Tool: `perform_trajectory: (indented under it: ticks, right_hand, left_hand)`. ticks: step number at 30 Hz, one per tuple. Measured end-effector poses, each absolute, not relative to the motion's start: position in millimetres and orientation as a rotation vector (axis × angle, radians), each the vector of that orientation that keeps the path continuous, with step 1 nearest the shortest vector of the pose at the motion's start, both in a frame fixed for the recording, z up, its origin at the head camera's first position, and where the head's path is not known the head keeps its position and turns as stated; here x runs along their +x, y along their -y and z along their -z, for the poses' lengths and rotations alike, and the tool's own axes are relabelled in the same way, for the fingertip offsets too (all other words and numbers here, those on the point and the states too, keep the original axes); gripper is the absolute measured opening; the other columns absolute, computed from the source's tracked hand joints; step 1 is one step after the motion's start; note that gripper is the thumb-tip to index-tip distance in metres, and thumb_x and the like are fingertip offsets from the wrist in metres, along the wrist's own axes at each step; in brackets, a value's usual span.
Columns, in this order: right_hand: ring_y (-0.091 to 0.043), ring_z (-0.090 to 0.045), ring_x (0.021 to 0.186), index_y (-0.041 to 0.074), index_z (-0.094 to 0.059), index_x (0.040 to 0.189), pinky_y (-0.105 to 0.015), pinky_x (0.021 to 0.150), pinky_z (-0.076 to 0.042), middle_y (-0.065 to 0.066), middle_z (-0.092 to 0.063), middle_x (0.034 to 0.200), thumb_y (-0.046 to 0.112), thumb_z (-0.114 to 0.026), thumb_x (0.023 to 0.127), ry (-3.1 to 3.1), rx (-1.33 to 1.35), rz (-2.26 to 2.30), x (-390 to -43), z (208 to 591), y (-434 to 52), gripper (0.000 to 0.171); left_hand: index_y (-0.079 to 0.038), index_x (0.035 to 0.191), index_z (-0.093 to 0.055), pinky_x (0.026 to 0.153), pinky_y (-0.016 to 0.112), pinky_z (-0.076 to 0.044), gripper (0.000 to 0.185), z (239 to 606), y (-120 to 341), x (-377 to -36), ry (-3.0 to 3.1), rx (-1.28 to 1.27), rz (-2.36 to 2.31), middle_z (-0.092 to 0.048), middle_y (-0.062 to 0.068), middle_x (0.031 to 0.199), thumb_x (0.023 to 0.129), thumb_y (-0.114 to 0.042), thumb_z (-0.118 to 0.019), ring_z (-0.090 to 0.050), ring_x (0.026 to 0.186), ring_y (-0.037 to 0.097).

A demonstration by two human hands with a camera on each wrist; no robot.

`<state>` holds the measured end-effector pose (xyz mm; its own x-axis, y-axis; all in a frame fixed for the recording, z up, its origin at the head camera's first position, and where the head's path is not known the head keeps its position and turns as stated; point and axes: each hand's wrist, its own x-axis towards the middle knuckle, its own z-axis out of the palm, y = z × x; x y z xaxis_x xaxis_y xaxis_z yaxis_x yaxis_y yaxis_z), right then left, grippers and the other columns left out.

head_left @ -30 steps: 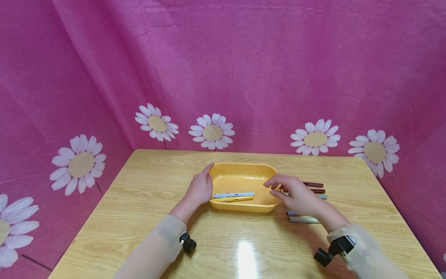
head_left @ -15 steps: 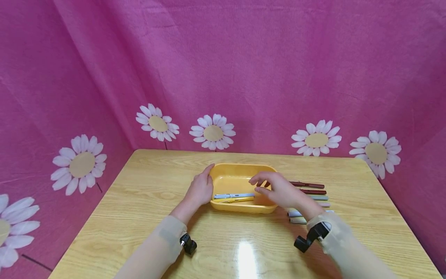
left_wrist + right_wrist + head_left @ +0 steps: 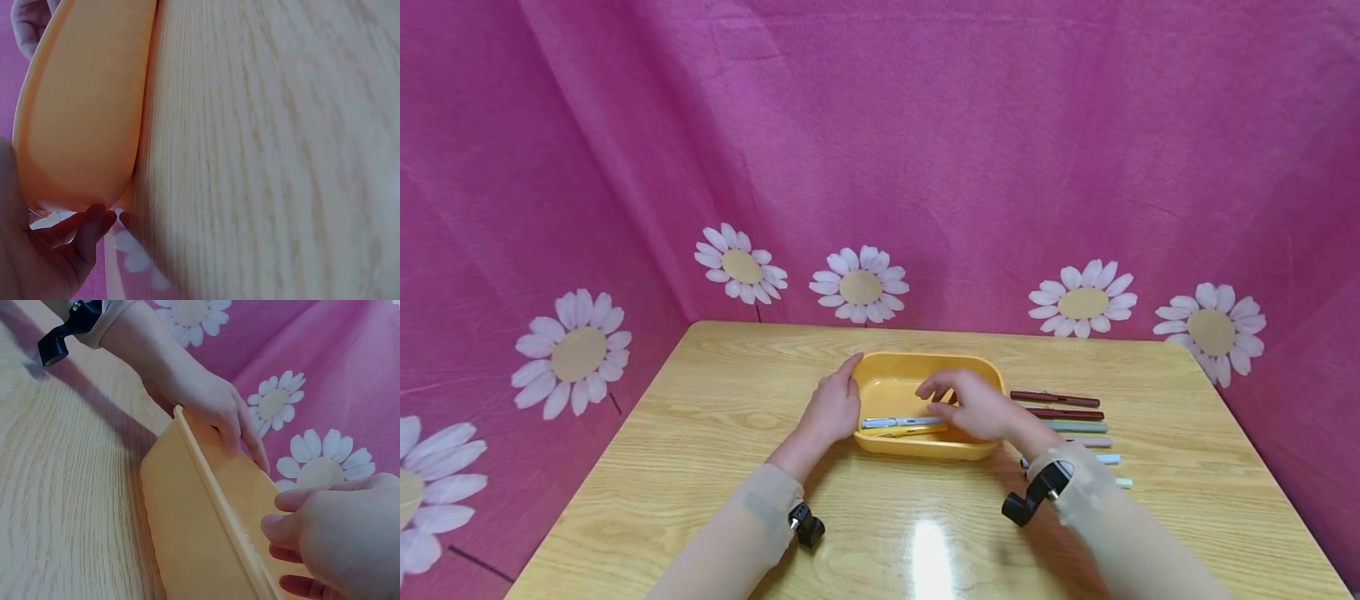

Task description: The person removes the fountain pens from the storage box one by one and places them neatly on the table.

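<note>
My left hand (image 3: 827, 407) grips the left end of a yellow plastic tray (image 3: 925, 448), its fingers wrapped round the outside wall in the left wrist view. Inside the tray lie a light blue pen (image 3: 898, 422) and a yellow pen (image 3: 910, 431), side by side along the near wall. Over the tray's right half hovers my right hand (image 3: 973, 406), fingers loosely bent and thumb apart. Nothing shows between those fingers in the right wrist view. The right fingertips are close to the light blue pen's right end.
Right of the tray, several pens lie in a column on the wooden table (image 3: 737, 358): a dark red pen (image 3: 1060, 399), another dark red one, a grey-green pen (image 3: 1086, 427), a pink pen (image 3: 1093, 442) and others partly under my right forearm. Pink flowered cloth stands behind.
My right hand has moved left from the tray's right rim to over its inside, close to the light blue pen, uncovering more of the pens at right. The left hand keeps its grip.
</note>
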<state>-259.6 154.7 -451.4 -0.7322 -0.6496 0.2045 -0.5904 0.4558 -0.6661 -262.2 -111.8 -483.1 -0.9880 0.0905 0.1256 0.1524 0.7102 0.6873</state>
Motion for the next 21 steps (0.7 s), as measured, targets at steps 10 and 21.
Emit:
perform_trajectory:
  ticks: [10,21]
  right_hand:
    - [-0.023,-0.067,0.097,-0.001,-0.075,0.115,-0.043,0.086,-0.058,-0.008,-0.074,0.106,-0.002,-0.074,0.095,-2.614,-1.083,1.049,-270,459,-135,0.02]
    - [-0.021,-0.069,0.093,-0.002,-0.075,0.112,-0.037,0.084,-0.06,-0.008,-0.074,0.102,-0.008,-0.076,0.091,-2.56,-1.107,1.006,-277,469,-121,0.022]
  left_hand:
    - [-0.014,0.161,-0.045,0.11,0.054,-0.048,0.05,484,112,-263,2.82,-0.204,1.16,-0.062,0.027,0.141,0.112,-0.013,-0.036,-0.062,0.127,0.04]
    - [-0.015,0.162,-0.044,0.111,0.053,-0.048,0.05,484,112,-264,2.832,-0.193,1.163,-0.062,0.025,0.143,0.113,-0.014,-0.036,-0.061,0.128,0.037]
